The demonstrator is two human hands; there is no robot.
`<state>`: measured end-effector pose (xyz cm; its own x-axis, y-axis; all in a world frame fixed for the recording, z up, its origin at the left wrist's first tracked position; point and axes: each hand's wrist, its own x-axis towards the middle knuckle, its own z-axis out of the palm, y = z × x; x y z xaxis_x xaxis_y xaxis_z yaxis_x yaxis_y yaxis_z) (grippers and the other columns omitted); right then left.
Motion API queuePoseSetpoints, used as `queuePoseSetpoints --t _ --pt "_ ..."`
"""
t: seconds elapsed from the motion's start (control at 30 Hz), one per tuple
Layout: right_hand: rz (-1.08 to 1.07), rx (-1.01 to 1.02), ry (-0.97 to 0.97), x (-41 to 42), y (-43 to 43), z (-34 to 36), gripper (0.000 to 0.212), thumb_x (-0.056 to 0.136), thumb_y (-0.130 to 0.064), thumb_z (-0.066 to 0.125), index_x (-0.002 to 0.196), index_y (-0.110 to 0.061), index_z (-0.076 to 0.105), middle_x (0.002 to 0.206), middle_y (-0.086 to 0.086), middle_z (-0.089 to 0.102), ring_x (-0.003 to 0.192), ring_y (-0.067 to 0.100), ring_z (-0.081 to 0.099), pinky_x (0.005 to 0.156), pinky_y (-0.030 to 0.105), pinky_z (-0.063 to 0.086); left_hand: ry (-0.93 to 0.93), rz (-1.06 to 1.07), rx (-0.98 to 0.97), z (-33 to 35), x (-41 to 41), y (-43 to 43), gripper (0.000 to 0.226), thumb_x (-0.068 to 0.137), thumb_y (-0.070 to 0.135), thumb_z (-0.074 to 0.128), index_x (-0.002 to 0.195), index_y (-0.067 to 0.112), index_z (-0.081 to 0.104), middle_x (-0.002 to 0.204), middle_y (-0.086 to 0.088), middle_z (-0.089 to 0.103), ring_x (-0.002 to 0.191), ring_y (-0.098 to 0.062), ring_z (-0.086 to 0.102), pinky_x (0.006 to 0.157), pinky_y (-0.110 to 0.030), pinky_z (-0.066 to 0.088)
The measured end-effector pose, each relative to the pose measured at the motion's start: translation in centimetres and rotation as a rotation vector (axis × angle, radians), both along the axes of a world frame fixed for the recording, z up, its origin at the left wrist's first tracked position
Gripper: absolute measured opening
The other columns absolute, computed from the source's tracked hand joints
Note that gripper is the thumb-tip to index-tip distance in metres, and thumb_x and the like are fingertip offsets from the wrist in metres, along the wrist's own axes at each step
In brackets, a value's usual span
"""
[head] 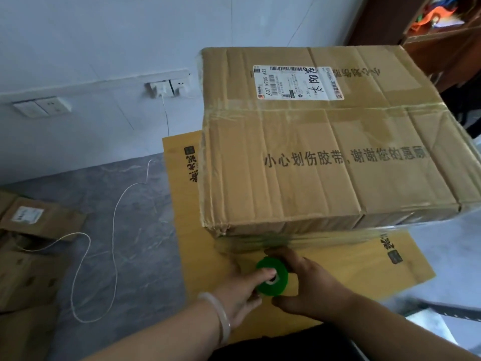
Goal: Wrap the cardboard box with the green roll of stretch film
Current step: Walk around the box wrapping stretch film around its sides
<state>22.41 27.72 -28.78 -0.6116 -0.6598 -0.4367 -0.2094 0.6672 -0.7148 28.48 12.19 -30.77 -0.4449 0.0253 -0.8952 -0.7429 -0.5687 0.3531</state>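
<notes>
Gripping the green roll (272, 280), left hand (240, 291) and right hand (311, 289) stretch film (299, 241) against creased cardboard box (325, 162)

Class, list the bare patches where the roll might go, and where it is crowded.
Free: yellow sheet, right corner in front of the cardboard box; grey floor between white cable and sheet. Crowded: the box's near edge, where left hand and right hand hold the green roll.

A flat yellow-brown cardboard sheet (187, 217) lies on the grey floor (135, 204); a thin white cable (113, 243) trails from white wall sockets (166, 87) past flattened brown cartons (39, 222) at left.
</notes>
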Motion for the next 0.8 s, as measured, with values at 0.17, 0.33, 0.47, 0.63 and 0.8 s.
queuePoseSetpoints --t 0.17,0.33,0.47,0.63,0.8 --pt "0.131 0.067 0.017 -1.1 0.5 0.2 0.098 0.055 -0.052 0.071 0.142 -0.030 0.032 0.137 -0.010 0.041 0.124 0.006 0.045 0.103 0.025 0.041 -0.011 0.038 -0.039 -0.4 -0.1 0.6 0.095 0.080 0.022 0.079 0.154 0.029 0.021 0.150 -0.012 0.042 0.133 -0.036 0.044 0.099 -0.047 0.045" --pt "0.292 0.080 -0.087 -3.3 1.2 1.1 0.087 0.061 -0.039 0.071 0.138 -0.037 0.030 0.134 -0.010 0.046 0.123 0.005 0.045 0.104 0.025 0.040 0.020 0.065 -0.144 0.0 0.4 2.7 0.124 0.053 0.038 0.089 0.152 0.039 0.014 0.142 -0.004 0.051 0.124 -0.027 0.052 0.091 -0.043 0.051" --pt "0.416 0.077 -0.185 -5.3 2.8 2.0 0.086 0.071 -0.019 0.074 0.142 -0.032 0.027 0.134 -0.013 0.041 0.122 -0.001 0.043 0.101 0.015 0.039 0.035 0.288 -0.171 0.9 0.9 5.7 0.131 0.057 0.026 0.088 0.150 0.053 0.000 0.137 -0.005 0.053 0.113 -0.027 0.058 0.087 -0.043 0.052" --pt "0.573 0.141 -0.166 -7.4 5.5 2.1 0.093 0.073 -0.025 0.073 0.146 -0.032 0.016 0.143 -0.007 0.032 0.122 0.001 0.045 0.097 0.014 0.041 0.117 0.530 -0.188 0.9 0.0 10.0 0.143 0.038 0.019 0.089 0.147 0.057 0.005 0.131 -0.018 0.062 0.114 -0.039 0.062 0.103 -0.058 0.046" --pt "0.611 0.215 -0.264 -9.8 6.8 2.1 0.092 0.065 -0.036 0.065 0.143 -0.032 0.019 0.148 -0.001 0.033 0.135 0.011 0.036 0.109 0.031 0.038 0.077 0.557 -0.244 1.4 -1.4 12.8 0.147 0.039 0.031 0.087 0.144 0.062 -0.011 0.118 0.000 0.062 0.111 -0.033 0.063 0.094 -0.060 0.052"
